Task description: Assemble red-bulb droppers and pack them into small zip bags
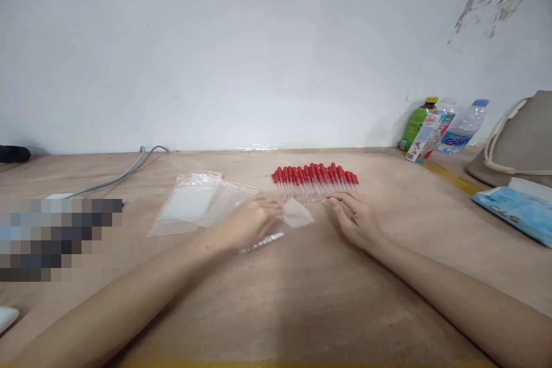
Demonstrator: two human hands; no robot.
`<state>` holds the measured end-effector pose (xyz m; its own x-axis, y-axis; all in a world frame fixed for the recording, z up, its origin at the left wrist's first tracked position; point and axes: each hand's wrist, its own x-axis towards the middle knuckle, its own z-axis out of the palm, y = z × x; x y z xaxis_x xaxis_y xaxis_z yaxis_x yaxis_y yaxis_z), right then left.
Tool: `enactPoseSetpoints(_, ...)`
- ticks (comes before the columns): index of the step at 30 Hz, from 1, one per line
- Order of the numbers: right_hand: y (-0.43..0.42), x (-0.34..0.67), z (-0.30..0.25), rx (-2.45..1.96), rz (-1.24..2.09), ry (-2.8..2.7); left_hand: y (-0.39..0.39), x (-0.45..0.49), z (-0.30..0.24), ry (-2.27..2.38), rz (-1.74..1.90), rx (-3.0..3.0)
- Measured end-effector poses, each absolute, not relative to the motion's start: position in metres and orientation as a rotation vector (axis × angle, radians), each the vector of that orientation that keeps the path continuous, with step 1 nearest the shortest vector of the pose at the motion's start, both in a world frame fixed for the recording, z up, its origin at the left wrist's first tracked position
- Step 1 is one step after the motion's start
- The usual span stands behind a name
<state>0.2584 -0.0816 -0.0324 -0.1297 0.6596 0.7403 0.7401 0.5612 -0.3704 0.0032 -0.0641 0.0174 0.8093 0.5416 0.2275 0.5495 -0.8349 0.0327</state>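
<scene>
My left hand (pixel 259 215), slightly blurred, is closed on a clear plastic zip bag (pixel 299 214). Part of the bag sticks out to the right of the fingers, and a shiny edge shows below them. A row of thin clear sticks with red bulb-like ends (pixel 317 173) lies on the table, red ends toward the wall. At the near tips of the row's right side is my right hand (pixel 357 218), thumb and forefinger brought together in a pinch. What is between them, if anything, is too small to make out. More clear zip bags (pixel 190 201) lie flat, overlapping, left of my left hand.
Bottles (pixel 425 129) lean or stand by the wall at right, beside a grey drawstring bag (pixel 517 138) and a blue tissue pack (pixel 513 213). A grey cable (pixel 125 172) runs across the left side near a pixelated patch. A white object (pixel 6 317) sits at the left edge.
</scene>
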Motion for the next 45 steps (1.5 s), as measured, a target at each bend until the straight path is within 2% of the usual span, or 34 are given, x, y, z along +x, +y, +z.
enactPoseSetpoints(4, -0.079, 0.266, -0.034, -1.148, -0.118, -1.807, -0.076, 0.028, -0.004, -0.754, -0.478, -3.067)
enactPoseSetpoints(8, -0.085, 0.262, -0.033, -1.037, -0.076, -1.932, -0.071, 0.006, -0.003, -0.995, -0.793, -3.054)
enactPoseSetpoints(12, -0.095, 0.246, -0.03, -0.912, 0.106, -2.145, -0.071, -0.035, 0.003, -1.12, -1.053, -2.932)
enactPoseSetpoints(20, -0.1, 0.226, -0.023, -0.788, 0.366, -2.577, -0.085, -0.064, -0.012, -0.704, -0.773, -3.11)
enactPoseSetpoints(31, -0.097, 0.252, -0.025, -0.836, 0.453, -2.53, -0.079, -0.032, 0.007, -0.516, -0.13, -3.282)
enactPoseSetpoints(38, -0.094, 0.255, -0.021, -0.914, 0.362, -2.412, -0.078, -0.016, 0.01, -0.502, -0.164, -3.301)
enactPoseSetpoints(42, -0.094, 0.247, -0.019, -0.939, 0.242, -2.515, -0.077, -0.016, 0.009, -0.513, -0.166, -3.283)
enactPoseSetpoints(45, -0.093, 0.249, -0.021, -0.984, 0.283, -2.599, -0.073, -0.018, 0.005, -0.529, -0.189, -3.263)
